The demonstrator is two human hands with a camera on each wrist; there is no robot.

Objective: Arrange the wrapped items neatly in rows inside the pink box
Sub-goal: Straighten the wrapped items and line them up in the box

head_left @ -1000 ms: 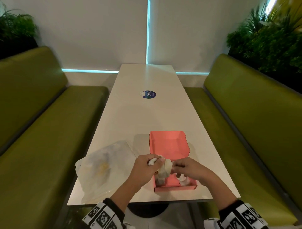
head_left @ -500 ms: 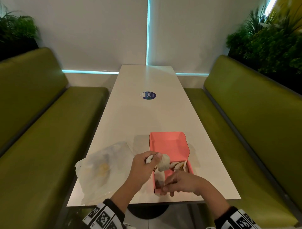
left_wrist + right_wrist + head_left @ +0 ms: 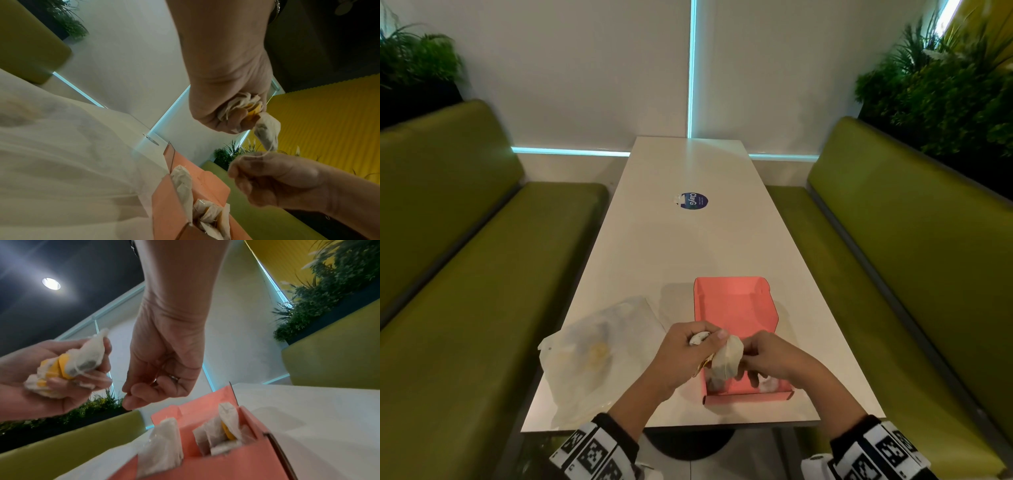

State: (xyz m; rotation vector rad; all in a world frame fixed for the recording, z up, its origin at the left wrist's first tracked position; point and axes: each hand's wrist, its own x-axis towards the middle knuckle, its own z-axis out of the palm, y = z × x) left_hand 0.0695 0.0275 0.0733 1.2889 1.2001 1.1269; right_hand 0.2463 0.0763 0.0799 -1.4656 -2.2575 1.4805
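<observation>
White counter (image 3: 654,260) flanked by green benches, open pink cardboard box (image 3: 736,308) partly filled, bunch of white paper-wrapped tea bags (image 3: 68,363) clutched in left hand (image 3: 685,356) above box, string pinched by right hand (image 3: 774,356) alongside.

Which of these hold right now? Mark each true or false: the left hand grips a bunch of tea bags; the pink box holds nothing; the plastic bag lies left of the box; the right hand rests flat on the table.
1. The left hand grips a bunch of tea bags. True.
2. The pink box holds nothing. False: several bags sit at its near end.
3. The plastic bag lies left of the box. True.
4. The right hand rests flat on the table. False: it is raised, pinching a tea bag string.
</observation>
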